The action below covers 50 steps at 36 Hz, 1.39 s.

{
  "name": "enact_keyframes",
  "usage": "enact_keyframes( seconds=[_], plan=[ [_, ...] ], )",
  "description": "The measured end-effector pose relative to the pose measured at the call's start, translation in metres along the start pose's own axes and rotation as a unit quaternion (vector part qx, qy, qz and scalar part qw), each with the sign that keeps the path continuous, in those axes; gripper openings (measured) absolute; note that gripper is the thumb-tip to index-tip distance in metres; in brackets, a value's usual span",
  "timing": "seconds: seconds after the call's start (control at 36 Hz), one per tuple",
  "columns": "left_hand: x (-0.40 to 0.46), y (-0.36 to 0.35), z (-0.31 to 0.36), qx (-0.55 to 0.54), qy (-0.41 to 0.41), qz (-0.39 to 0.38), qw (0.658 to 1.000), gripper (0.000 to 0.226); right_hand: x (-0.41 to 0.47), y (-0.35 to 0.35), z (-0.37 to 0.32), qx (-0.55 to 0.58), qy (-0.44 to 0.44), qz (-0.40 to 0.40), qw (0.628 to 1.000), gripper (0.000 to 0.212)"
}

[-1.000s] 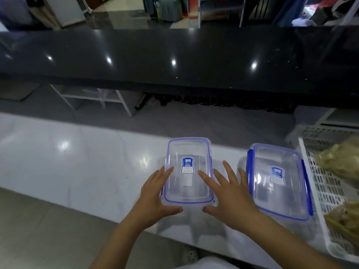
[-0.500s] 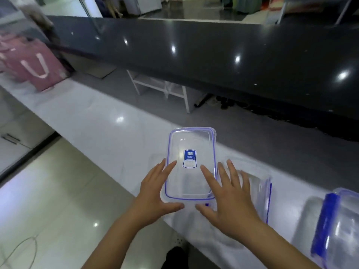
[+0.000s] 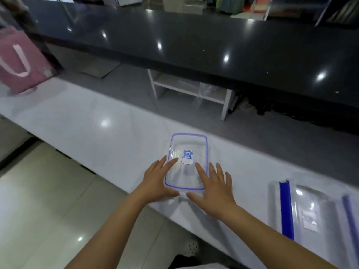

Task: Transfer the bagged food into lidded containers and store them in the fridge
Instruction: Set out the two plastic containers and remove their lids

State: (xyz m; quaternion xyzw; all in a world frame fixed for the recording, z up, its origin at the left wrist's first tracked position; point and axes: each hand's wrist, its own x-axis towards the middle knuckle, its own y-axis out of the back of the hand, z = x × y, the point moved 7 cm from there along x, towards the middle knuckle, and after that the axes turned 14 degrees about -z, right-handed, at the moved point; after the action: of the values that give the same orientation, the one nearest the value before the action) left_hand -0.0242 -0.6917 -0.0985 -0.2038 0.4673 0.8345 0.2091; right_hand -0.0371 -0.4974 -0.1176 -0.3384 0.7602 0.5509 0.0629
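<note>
In the head view, a clear lid [image 3: 188, 162] with a blue rim and a blue label lies flat on the white counter [image 3: 81, 121] near its front edge. The left hand [image 3: 157, 181] and right hand [image 3: 214, 186] rest on it with straight, spread fingers, gripping nothing. At the right edge a blue-clipped container [image 3: 310, 210] sits blurred; a pink bag [image 3: 18, 61] stands far left.

One view is given, taken from the person's head and aimed forward and steeply down. The white tabletop [image 3: 81, 121] is seen close below, running diagonally, with both forearms entering from the bottom edge.
</note>
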Motion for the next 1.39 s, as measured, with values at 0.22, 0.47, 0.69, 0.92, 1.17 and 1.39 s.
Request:
enact_keyframes(
  seconds=[0.22, 0.47, 0.69, 0.92, 1.17, 1.39],
  plan=[
    [0.032, 0.014, -0.025, 0.106, -0.004, -0.064, 0.992, 0.121, 0.011, -0.034, -0.006, 0.001, -0.054, 0.041, 0.998, 0.083],
    [0.029, 0.014, -0.010, 0.103, -0.016, -0.078, 0.992, 0.124, -0.019, -0.009, 0.007, 0.015, -0.055, 0.012, 0.998, 0.082],
    [0.008, 0.001, 0.138, -0.014, -0.188, 0.005, 0.982, 0.087, -0.157, 0.053, 0.081, 0.147, -0.148, 0.169, 0.963, 0.072],
    [-0.003, -0.126, 0.281, 0.117, -0.295, -0.080, 0.945, 0.092, -0.319, 0.047, 0.201, 0.248, -0.351, 0.273, 0.861, 0.068],
    [-0.013, -0.210, 0.367, 0.252, -0.320, -0.079, 0.910, 0.086, -0.393, 0.026, 0.280, 0.255, -0.413, 0.232, 0.843, 0.071],
    [0.008, -0.250, 0.383, 0.336, -0.278, -0.072, 0.897, 0.078, -0.383, 0.046, 0.338, 0.183, -0.342, 0.203, 0.899, 0.070]
  ],
)
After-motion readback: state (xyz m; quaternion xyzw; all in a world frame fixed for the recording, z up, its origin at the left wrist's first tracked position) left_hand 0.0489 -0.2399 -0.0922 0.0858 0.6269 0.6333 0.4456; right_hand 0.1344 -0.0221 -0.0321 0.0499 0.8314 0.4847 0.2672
